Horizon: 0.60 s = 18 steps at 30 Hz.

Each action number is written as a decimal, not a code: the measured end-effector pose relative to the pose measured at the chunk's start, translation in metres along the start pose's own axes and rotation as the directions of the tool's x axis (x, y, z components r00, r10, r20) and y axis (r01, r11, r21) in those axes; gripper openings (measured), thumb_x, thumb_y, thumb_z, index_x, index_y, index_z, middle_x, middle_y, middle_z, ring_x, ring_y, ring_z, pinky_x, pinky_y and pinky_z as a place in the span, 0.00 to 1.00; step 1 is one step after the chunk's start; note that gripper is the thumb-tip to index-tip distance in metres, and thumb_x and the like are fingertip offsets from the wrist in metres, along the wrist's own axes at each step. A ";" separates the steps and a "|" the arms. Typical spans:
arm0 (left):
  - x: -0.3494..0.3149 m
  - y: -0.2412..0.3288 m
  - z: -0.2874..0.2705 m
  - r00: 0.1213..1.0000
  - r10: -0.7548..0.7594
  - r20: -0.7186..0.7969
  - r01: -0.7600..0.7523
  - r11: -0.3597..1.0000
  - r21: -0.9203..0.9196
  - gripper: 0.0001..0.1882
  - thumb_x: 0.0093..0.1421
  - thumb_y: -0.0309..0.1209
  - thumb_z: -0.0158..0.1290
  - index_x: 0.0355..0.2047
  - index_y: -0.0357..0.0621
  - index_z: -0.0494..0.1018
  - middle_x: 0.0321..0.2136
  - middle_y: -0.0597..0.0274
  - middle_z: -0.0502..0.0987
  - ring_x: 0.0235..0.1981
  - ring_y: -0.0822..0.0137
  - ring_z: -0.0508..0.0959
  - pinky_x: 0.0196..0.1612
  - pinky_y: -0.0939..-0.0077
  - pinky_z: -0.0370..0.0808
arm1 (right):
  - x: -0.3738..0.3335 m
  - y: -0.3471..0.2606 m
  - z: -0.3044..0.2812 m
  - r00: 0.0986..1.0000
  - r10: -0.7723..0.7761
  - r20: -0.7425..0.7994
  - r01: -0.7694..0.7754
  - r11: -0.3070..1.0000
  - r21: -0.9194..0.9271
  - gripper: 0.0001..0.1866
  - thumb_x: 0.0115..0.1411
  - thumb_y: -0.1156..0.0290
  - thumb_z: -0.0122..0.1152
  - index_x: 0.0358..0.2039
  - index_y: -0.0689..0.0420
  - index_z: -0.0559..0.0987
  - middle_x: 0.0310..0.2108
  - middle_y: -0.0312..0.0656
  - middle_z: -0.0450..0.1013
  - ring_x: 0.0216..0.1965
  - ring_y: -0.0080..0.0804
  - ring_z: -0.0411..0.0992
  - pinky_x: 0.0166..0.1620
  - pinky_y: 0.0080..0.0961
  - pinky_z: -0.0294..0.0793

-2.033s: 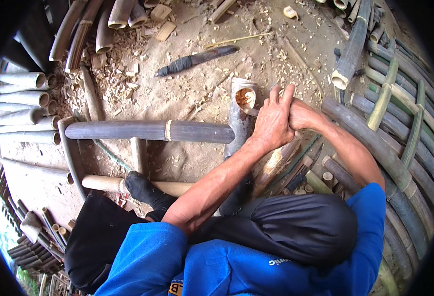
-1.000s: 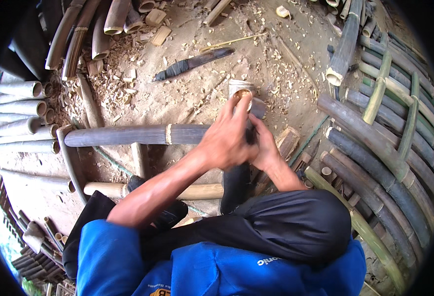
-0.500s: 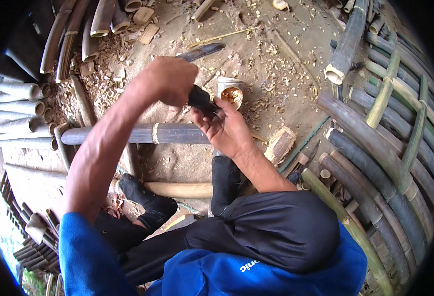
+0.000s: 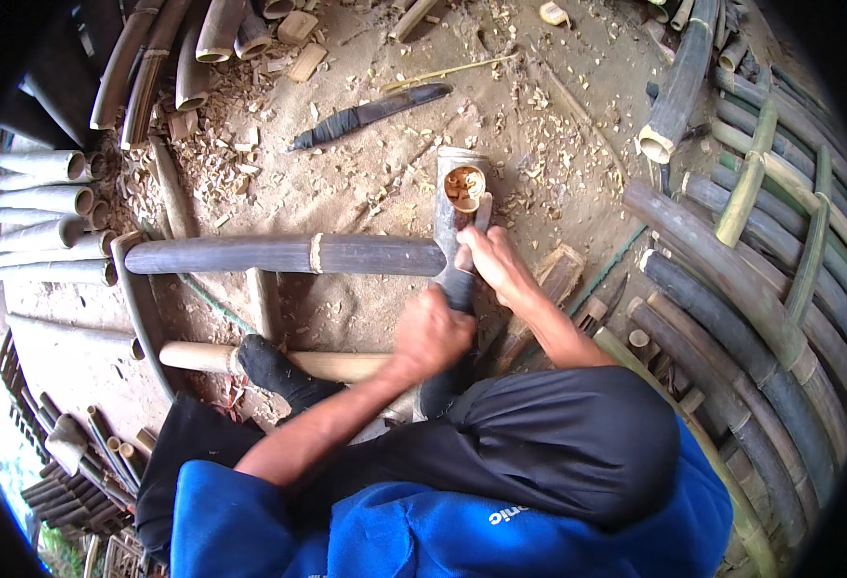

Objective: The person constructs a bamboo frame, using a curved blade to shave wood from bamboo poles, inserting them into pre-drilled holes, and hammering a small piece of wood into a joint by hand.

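My left hand (image 4: 433,332), slightly blurred, is closed around the black-wrapped handle (image 4: 458,288) of a knife. My right hand (image 4: 499,265) is closed farther up, its fingers around the knife's narrow blade part, and a thin end (image 4: 483,212) sticks out beyond them. This lies against an upright bamboo post (image 4: 446,178) whose round opening shows pale curled shavings (image 4: 464,187) inside. A dark horizontal bamboo pole (image 4: 250,255) meets the post from the left. The exact contact between blade and bamboo is hidden by my fingers.
A second, black-wrapped knife (image 4: 370,116) lies on the dirt ground among wood chips (image 4: 221,164). Bamboo poles (image 4: 732,279) are stacked at the right, and cut lengths (image 4: 43,202) at the left. A pale pole (image 4: 337,366) runs by my feet; a chopped wood block (image 4: 549,284) sits right.
My left hand has come down toward me from above the horizontal pole with the black-wrapped handle. My right hand has turned from palm-up to closed and shifted right, beside the post.
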State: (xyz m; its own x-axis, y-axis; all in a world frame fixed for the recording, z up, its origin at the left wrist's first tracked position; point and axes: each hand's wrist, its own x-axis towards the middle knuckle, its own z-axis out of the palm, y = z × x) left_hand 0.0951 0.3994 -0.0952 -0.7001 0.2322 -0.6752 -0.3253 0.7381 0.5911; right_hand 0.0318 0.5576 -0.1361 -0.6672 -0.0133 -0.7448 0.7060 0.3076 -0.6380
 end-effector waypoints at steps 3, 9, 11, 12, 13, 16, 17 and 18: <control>-0.014 0.009 0.015 0.999 -0.037 0.034 0.048 0.908 -0.417 0.34 0.51 0.38 0.64 0.49 0.22 0.65 0.33 0.29 0.78 0.41 0.35 0.80 0.46 0.50 0.77 | -0.016 -0.015 0.003 0.995 -0.049 -0.093 0.020 0.958 -0.286 0.24 0.58 0.55 0.52 0.19 0.64 0.81 0.19 0.53 0.76 0.26 0.49 0.77 0.37 0.39 0.75; 0.022 -0.039 -0.072 0.986 -0.043 -0.162 0.030 0.997 -0.077 0.24 0.47 0.37 0.66 0.42 0.36 0.75 0.33 0.43 0.82 0.35 0.48 0.83 0.41 0.56 0.79 | 0.021 -0.029 0.041 0.988 0.070 0.141 -0.127 0.884 0.450 0.20 0.65 0.57 0.54 0.28 0.62 0.81 0.25 0.43 0.77 0.29 0.36 0.78 0.36 0.34 0.79; 0.044 -0.023 -0.120 0.972 0.037 -0.233 0.010 0.980 0.197 0.19 0.45 0.35 0.67 0.36 0.38 0.78 0.30 0.47 0.82 0.32 0.53 0.84 0.37 0.59 0.80 | 0.022 -0.043 0.056 0.992 0.056 0.111 -0.119 0.690 0.714 0.19 0.68 0.58 0.52 0.33 0.62 0.79 0.32 0.45 0.78 0.33 0.38 0.78 0.40 0.40 0.82; 0.055 -0.014 -0.137 0.968 0.096 -0.230 -0.013 0.941 0.338 0.17 0.45 0.33 0.67 0.34 0.38 0.79 0.29 0.49 0.82 0.31 0.55 0.84 0.35 0.60 0.80 | 0.023 -0.047 0.060 0.990 -0.004 0.144 -0.116 0.578 0.808 0.17 0.70 0.59 0.50 0.37 0.62 0.78 0.37 0.48 0.77 0.40 0.40 0.78 0.44 0.46 0.81; 0.060 0.002 -0.154 0.956 0.190 -0.222 -0.069 0.886 0.459 0.12 0.47 0.32 0.66 0.31 0.40 0.80 0.27 0.52 0.82 0.29 0.56 0.84 0.34 0.61 0.80 | 0.022 -0.051 0.062 0.982 -0.021 0.189 -0.160 0.449 0.879 0.17 0.70 0.60 0.49 0.39 0.61 0.77 0.39 0.48 0.77 0.42 0.41 0.77 0.47 0.48 0.80; 0.066 0.047 -0.171 0.792 0.588 -0.166 -0.273 0.584 0.765 0.04 0.54 0.29 0.62 0.25 0.45 0.80 0.23 0.56 0.81 0.25 0.61 0.83 0.32 0.64 0.80 | 0.030 -0.057 0.063 0.964 -0.111 0.240 -0.237 0.041 0.971 0.18 0.72 0.57 0.45 0.43 0.59 0.74 0.40 0.44 0.75 0.43 0.39 0.76 0.54 0.46 0.76; 0.066 0.071 -0.163 0.888 0.457 -0.047 -0.164 0.410 0.897 0.04 0.56 0.29 0.61 0.25 0.47 0.80 0.23 0.57 0.81 0.25 0.64 0.83 0.31 0.67 0.79 | 0.032 -0.043 0.058 0.926 -0.215 0.311 -0.318 -0.001 0.948 0.17 0.72 0.56 0.46 0.44 0.58 0.74 0.39 0.43 0.75 0.42 0.37 0.76 0.52 0.44 0.76; 0.061 0.084 -0.159 0.887 0.461 0.007 -0.201 0.372 0.906 0.04 0.57 0.31 0.61 0.27 0.46 0.80 0.23 0.56 0.81 0.26 0.65 0.83 0.31 0.69 0.80 | 0.030 -0.033 0.051 0.875 -0.322 0.361 -0.394 -0.040 0.918 0.17 0.71 0.56 0.46 0.44 0.57 0.73 0.38 0.42 0.75 0.40 0.36 0.76 0.50 0.41 0.77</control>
State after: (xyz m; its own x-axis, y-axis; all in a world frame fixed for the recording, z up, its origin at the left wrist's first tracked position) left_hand -0.0758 0.3749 -0.0160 -0.7669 0.5509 -0.3293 0.5953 0.8023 -0.0441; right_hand 0.0003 0.4988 -0.1471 -0.7253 -0.4545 -0.5171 0.4527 -0.8807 0.1391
